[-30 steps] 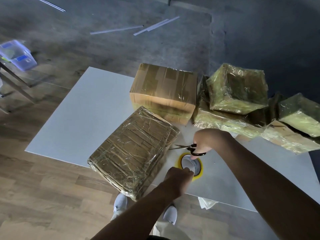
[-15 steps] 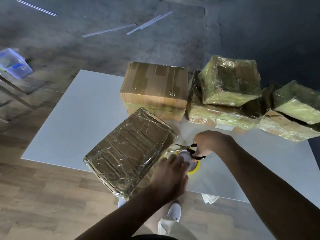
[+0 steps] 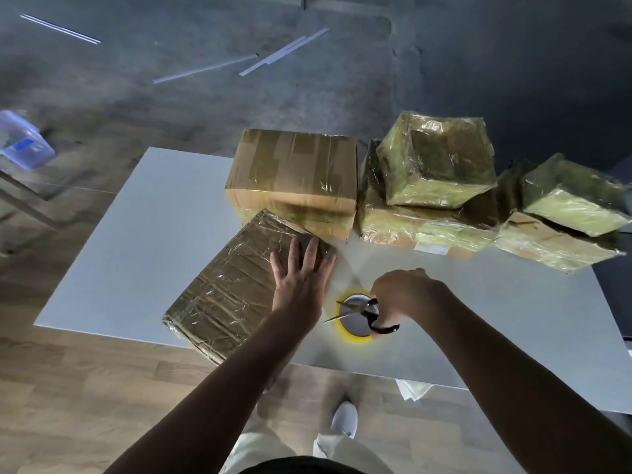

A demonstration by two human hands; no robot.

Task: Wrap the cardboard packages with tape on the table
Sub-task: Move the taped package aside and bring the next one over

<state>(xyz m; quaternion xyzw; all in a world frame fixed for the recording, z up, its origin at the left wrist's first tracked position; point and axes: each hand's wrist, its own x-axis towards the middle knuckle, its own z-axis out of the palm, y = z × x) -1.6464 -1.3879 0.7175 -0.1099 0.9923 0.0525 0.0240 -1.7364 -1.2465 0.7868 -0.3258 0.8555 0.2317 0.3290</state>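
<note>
Head view: the flat wrapped package is seen just left of the tape roll, its near corner overhanging the table edge. It is pressed by the left hand, fingers straight and spread. Scissors are gripped in the right hand above the roll. Beyond the roll, a taped box and stacked wrapped packages are crowded together. Bare tabletop is seen further left.

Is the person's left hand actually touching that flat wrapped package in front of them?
Touching. The head view shows the left hand lying flat on the package, fingers spread over its far corner.
</note>
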